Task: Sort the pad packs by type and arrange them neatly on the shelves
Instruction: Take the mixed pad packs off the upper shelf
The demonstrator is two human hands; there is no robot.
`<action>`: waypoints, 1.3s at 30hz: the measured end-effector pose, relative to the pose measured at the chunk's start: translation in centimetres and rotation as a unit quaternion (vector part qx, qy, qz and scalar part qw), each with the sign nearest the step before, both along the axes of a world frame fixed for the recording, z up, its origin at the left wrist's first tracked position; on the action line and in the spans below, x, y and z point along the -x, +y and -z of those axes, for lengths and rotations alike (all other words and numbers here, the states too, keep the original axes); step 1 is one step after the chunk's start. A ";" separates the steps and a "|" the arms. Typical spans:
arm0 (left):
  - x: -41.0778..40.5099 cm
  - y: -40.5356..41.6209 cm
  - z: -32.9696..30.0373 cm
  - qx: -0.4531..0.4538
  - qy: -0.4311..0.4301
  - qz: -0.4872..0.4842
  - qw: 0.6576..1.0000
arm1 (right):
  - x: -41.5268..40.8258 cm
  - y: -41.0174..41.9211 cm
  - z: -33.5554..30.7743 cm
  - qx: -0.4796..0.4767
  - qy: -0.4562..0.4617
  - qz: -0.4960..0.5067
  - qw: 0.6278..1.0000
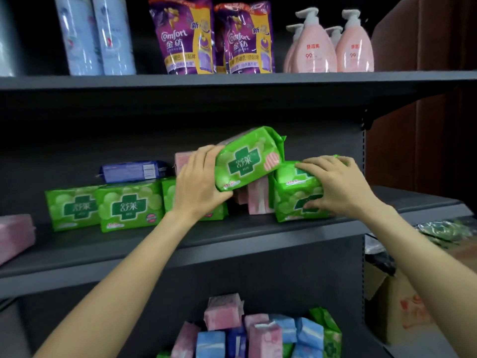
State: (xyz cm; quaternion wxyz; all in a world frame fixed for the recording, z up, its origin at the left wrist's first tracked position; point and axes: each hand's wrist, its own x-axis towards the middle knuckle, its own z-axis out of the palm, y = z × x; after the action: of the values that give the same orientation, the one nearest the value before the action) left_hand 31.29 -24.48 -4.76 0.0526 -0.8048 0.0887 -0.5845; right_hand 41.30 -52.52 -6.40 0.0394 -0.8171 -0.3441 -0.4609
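My left hand [198, 179] grips a green pad pack [249, 158], holding it tilted above the middle shelf [232, 231]. My right hand [335, 184] grips another green pack [291, 200] that stands on the shelf at the right. Pink packs [258, 200] stand between and behind them, partly hidden. More green packs [126, 206] line the shelf to the left, with a blue pack [134, 171] lying on top of them. A pink pack [15, 235] lies at the far left.
On the lower shelf sits a jumble of pink, blue and green packs [258, 334]. The top shelf carries blue bottles [95, 34], purple softener pouches [214, 37] and pink pump bottles [333, 45]. A cardboard box [397, 306] stands at the right.
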 end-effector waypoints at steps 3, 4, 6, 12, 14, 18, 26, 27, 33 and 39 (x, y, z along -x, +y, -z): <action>3.1 0.4 0.3 0.037 -0.018 0.014 0.999 | 2.6 0.7 2.8 -0.118 -0.095 -0.052 0.987; 4.2 0.5 0.6 0.055 -0.021 0.018 0.998 | 3.7 1.0 3.6 -0.156 -0.105 -0.067 0.980; 6.3 0.7 1.7 0.088 -0.019 0.022 0.996 | 6.2 1.7 5.0 -0.222 -0.093 -0.088 0.967; 12.5 1.7 5.3 0.146 -0.017 -0.004 0.989 | 13.5 4.9 8.3 -0.308 0.066 -0.178 0.932; 14.8 2.6 6.3 0.166 -0.018 0.001 0.986 | 15.6 6.1 9.5 -0.359 0.158 -0.230 0.891; 20.2 5.2 9.1 0.216 0.005 -0.003 0.976 | 20.2 9.3 13.0 -0.417 0.333 -0.304 0.789; 31.0 11.4 21.5 0.318 0.077 -0.044 0.944 | 27.4 16.4 23.9 -0.340 0.478 -0.312 0.748; 32.3 12.1 23.4 0.329 0.092 -0.056 0.938 | 28.0 17.1 25.5 -0.314 0.491 -0.308 0.752; 40.5 15.2 36.1 0.424 0.193 -0.157 0.871 | 31.7 22.0 36.3 -0.182 0.612 -0.262 0.723; 47.3 16.4 47.7 0.602 0.254 -0.236 0.719 | 34.7 26.9 47.2 -0.074 0.716 -0.164 0.675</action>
State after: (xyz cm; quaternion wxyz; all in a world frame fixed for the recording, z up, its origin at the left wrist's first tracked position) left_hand -15.99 -8.04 -52.47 -0.3316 -0.7797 -0.4646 -0.2574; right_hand 6.57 -25.66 -53.57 0.4095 -0.8215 -0.3040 0.2549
